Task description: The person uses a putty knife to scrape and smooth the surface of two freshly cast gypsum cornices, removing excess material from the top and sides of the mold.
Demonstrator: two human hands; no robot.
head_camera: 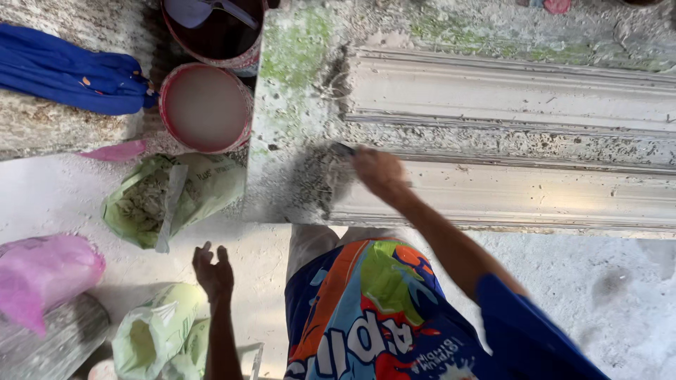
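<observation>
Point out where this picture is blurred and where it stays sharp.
Head view: the right hand and the dark tool at its fingertips are smeared by motion blur; the left hand is dim and slightly soft; the long white moulding and the pale liquid in the red-rimmed bucket stay fairly sharp under flat, even light.

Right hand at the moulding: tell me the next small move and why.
Probably a short stroke along the white moulded strip. The right hand presses a dark tool, mostly hidden, at the strip's left end, where grey, fibrous material is piled; the ribs further right look bare. The left hand hangs open, holding nothing, above the green bags.
</observation>
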